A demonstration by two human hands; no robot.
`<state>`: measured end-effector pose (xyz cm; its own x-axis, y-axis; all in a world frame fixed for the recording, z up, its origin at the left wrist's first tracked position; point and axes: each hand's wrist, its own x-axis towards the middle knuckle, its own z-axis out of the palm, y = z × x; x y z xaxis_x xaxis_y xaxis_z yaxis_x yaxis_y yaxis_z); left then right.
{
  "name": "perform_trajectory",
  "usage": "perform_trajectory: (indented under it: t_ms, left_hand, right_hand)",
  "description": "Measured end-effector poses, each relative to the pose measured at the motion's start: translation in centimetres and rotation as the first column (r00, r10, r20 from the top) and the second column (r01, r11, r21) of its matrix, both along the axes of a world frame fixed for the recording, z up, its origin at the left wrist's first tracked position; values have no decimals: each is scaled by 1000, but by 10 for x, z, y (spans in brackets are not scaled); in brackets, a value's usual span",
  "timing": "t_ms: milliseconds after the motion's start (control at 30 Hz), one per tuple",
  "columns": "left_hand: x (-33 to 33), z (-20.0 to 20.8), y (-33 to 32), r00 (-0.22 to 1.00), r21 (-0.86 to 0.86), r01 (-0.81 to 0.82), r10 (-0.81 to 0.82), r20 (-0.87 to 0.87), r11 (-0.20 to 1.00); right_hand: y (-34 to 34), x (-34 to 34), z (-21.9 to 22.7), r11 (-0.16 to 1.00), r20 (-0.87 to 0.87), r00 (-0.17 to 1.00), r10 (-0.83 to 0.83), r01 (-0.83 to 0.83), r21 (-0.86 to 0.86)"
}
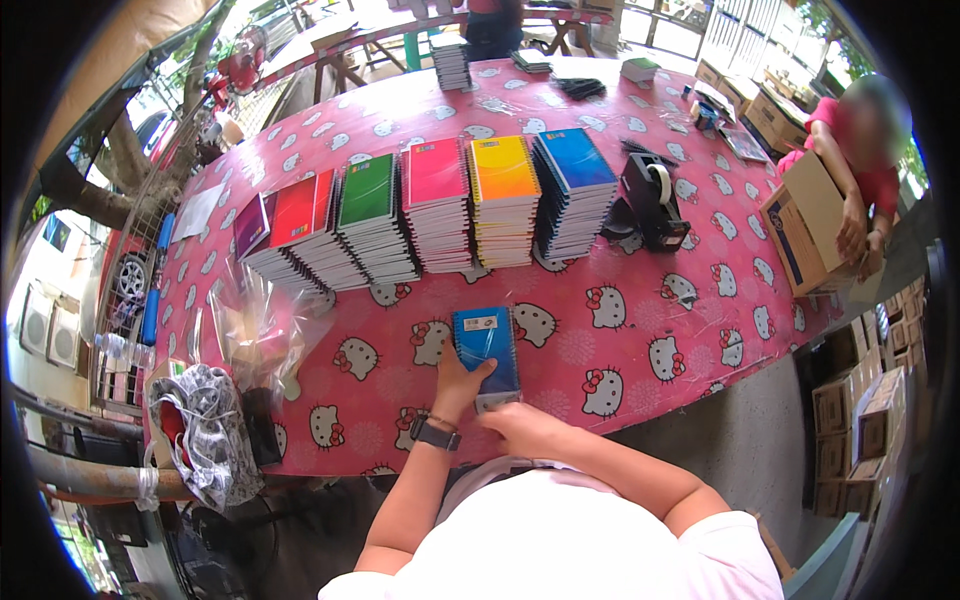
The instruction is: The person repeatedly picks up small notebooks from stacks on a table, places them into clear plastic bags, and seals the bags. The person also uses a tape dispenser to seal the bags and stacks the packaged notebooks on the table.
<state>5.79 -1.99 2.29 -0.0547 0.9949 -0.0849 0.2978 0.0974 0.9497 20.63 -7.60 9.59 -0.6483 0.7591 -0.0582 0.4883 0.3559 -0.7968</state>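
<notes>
On the table before me lies a blue spiral notebook (483, 345) with a small white label near its top; whether it is one or several stacked I cannot tell. My left hand (460, 382) grips its left side, thumb across the cover. At the notebook's near end is my right hand (522, 430), its fingers curled together; what they pinch, if anything, is hidden. Beyond stand stacks of spiral notebooks in a row: red (297, 212) with a purple notebook (253, 227) at its left, green (367, 190), pink (436, 173), yellow (504, 168) and blue (576, 160).
A black tape dispenser (655, 205) stands right of the stacks. Clear plastic wrapping (265, 335) and a patterned cloth bag (205, 435) lie at the left. At the right, a person in a pink top handles an open cardboard box (805, 225). More notebooks (451, 66) stand far back.
</notes>
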Motion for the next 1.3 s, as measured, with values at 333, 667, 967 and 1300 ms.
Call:
perform_trajectory:
  t_ms: [333, 667, 967, 1300]
  left_hand:
    - [-6, -17, 6, 988, -33, 88, -82, 133, 996]
    - [-6, -39, -1, 998, -37, 1, 1, 58, 999]
    - [-18, 1, -5, 920, -113, 71, -21, 392, 991]
    - [-12, -31, -3, 996, 34, -84, 83, 26, 996]
  right_hand:
    - [184, 0, -44, 896, 147, 892, -428, 398, 196]
    - [91, 32, -107, 860, -311, 802, -510, 476, -183]
    - [55, -8, -73, 835, -77, 884, -461, 462, 298]
    - [55, -17, -61, 808, 281, 884, -373, 161, 567]
